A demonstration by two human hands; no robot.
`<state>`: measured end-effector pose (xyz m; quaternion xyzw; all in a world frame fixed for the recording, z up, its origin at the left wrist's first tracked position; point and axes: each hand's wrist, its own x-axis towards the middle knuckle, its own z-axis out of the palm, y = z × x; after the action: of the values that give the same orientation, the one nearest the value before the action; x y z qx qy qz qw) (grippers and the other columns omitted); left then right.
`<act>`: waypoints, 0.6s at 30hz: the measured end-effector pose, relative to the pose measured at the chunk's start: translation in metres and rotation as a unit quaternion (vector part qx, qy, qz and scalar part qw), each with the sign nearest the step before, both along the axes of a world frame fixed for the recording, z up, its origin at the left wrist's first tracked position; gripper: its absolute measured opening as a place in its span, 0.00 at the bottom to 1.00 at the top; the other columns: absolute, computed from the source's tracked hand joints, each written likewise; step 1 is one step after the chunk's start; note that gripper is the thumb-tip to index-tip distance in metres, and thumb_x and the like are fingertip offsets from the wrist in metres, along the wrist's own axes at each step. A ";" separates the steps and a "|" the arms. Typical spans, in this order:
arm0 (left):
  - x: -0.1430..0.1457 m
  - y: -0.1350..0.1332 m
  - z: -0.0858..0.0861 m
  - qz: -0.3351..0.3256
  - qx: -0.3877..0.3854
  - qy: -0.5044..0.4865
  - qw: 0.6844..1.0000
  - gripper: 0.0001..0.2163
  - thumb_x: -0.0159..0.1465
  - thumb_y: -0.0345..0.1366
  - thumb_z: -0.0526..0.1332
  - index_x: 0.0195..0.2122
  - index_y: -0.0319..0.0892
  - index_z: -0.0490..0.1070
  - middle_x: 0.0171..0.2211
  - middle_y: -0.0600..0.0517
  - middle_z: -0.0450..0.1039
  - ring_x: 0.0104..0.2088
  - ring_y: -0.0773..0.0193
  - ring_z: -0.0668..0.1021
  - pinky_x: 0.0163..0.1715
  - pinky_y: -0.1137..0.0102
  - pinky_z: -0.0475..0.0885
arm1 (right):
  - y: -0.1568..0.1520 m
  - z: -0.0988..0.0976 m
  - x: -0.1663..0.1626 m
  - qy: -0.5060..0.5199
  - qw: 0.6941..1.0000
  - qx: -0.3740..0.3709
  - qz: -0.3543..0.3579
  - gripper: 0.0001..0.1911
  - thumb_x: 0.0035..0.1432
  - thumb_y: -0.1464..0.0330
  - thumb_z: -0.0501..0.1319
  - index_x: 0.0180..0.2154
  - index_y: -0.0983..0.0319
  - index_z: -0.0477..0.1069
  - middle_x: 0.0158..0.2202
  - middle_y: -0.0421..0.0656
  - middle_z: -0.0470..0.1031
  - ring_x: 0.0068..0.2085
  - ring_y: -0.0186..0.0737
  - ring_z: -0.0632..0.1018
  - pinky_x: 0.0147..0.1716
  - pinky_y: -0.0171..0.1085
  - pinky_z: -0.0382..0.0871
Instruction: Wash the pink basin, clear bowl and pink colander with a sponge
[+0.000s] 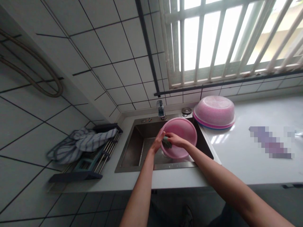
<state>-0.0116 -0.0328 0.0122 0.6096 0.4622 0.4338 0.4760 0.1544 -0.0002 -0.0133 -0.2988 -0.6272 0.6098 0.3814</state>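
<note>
A round pink plastic colander point(186, 127) is tilted inside the steel sink point(132, 145), its open side facing me. My left hand point(157, 142) grips its left rim, thumb up and fingers partly hidden behind the wall. Inside, near that same rim, my right hand point(175, 139) is closed on a grey-green cloth point(167, 142), which presses against the colander's wall. The cloth's far side is hidden by my fingers. Behind the colander stands the chrome faucet point(160, 108); no running water can be made out.
Upside-down pink basins point(214, 110) are stacked right of the sink. A drain strainer point(186, 111) sits behind it. On the left, a striped cloth point(94, 140) lies over a metal rack point(107, 153). A blurred-out item point(271, 143) lies on the right counter point(239, 160).
</note>
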 end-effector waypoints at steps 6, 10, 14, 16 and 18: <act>0.006 -0.002 0.005 -0.022 -0.010 -0.009 1.000 0.39 0.67 0.63 0.60 0.70 0.39 0.64 0.73 0.41 0.61 0.73 0.42 0.61 0.74 0.54 0.50 | 0.009 0.004 0.006 0.046 0.993 0.033 -0.100 0.17 0.54 0.67 0.60 0.46 0.62 0.76 0.42 0.45 0.80 0.37 0.40 0.76 0.34 0.34 0.70; 0.005 -0.005 0.013 0.015 0.018 0.005 1.000 0.39 0.67 0.63 0.59 0.69 0.38 0.65 0.70 0.39 0.65 0.71 0.42 0.64 0.73 0.55 0.51 | 0.003 -0.001 0.012 -0.077 0.992 0.053 0.089 0.13 0.47 0.74 0.61 0.37 0.62 0.78 0.33 0.42 0.79 0.31 0.38 0.74 0.30 0.35 0.66; 0.005 -0.006 0.020 0.032 0.060 -0.020 0.997 0.37 0.68 0.61 0.60 0.69 0.39 0.65 0.70 0.40 0.66 0.70 0.43 0.66 0.72 0.56 0.54 | 0.001 -0.002 0.029 -0.153 0.967 0.013 0.205 0.10 0.42 0.78 0.62 0.28 0.61 0.77 0.22 0.39 0.72 0.26 0.36 0.68 0.29 0.37 0.63; 0.007 -0.007 0.022 0.032 0.056 -0.030 0.997 0.37 0.68 0.60 0.60 0.69 0.38 0.65 0.69 0.40 0.67 0.70 0.42 0.66 0.71 0.55 0.55 | -0.001 0.001 0.032 -0.155 0.966 0.002 0.207 0.11 0.41 0.79 0.61 0.27 0.61 0.77 0.22 0.40 0.73 0.26 0.37 0.68 0.29 0.38 0.62; 0.008 -0.007 0.020 0.030 0.045 -0.036 0.998 0.36 0.68 0.60 0.60 0.68 0.38 0.67 0.68 0.40 0.68 0.69 0.41 0.67 0.71 0.53 0.56 | -0.003 0.004 0.028 -0.131 0.974 -0.009 0.185 0.11 0.41 0.79 0.62 0.28 0.61 0.78 0.24 0.42 0.74 0.26 0.38 0.69 0.29 0.39 0.62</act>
<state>-0.0036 -0.0394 0.0323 0.6000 0.4430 0.4902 0.4510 0.1828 -0.0035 -0.0098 -0.2581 -0.7110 0.6307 0.1735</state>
